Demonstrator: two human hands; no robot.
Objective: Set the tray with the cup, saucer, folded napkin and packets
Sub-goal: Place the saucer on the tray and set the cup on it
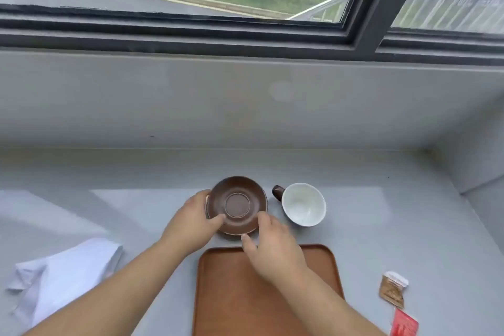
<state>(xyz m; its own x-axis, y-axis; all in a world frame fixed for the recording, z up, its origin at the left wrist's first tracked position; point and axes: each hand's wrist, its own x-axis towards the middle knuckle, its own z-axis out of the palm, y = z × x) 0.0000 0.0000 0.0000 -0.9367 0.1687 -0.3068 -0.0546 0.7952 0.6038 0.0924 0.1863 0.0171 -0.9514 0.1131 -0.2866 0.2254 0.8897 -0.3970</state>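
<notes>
A brown saucer (236,203) sits just beyond the far edge of the brown wooden tray (231,294). My left hand (191,222) grips the saucer's left rim, thumb on top. At its near right rim my right hand (270,245) holds it with the fingertips. A cup (304,204), white inside with a brown handle, stands to the right of the saucer. A white napkin (65,270) lies crumpled at the left. A brown packet (392,289) and a red packet (404,325) lie right of the tray.
The grey counter (395,226) runs back to a low grey wall under a dark-framed window (245,33). A grey side wall (480,172) closes the counter off at the right.
</notes>
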